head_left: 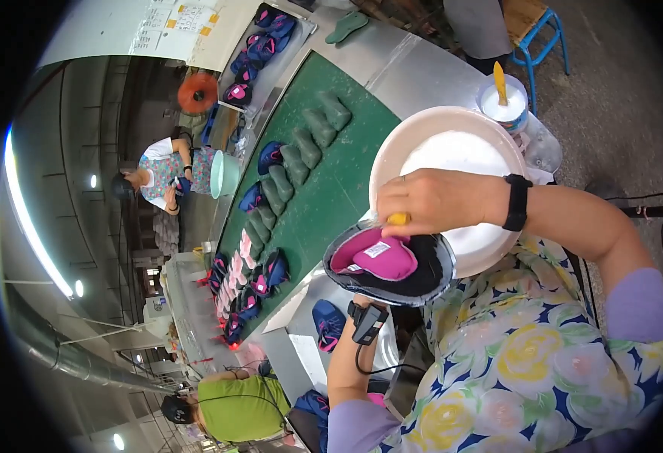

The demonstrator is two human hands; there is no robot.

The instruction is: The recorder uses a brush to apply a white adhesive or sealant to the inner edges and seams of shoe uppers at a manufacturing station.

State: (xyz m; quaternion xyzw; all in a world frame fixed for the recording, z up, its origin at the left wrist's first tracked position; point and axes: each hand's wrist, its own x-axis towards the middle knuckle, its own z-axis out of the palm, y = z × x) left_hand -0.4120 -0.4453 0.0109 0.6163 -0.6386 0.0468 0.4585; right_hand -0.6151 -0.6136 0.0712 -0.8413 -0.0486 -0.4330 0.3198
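While holding the shoe point(392, 264) just beside the basin point(401, 143) of white liquid point(460, 155), likely for a short reach, pinches a yellow handle point(399, 218) above its opening with the right hand point(429, 200); apparently supports from beneath with the left hand point(362, 300), but cannot tell that hidden grip.

a long, bright tube light point(29, 219) glows against a dark ceiling point(59, 200), with small round lamps point(93, 181) lit here and there. a thick silver duct point(82, 367) runs through the same space. on a pale panel point(97, 30) hang white papers point(195, 16) with orange patches. a broad green belt point(346, 174) lies in a metal worktable point(380, 49). near it, a blue-legged stool point(526, 19) with a wooden seat stands on a grey, stained floor point(611, 98).
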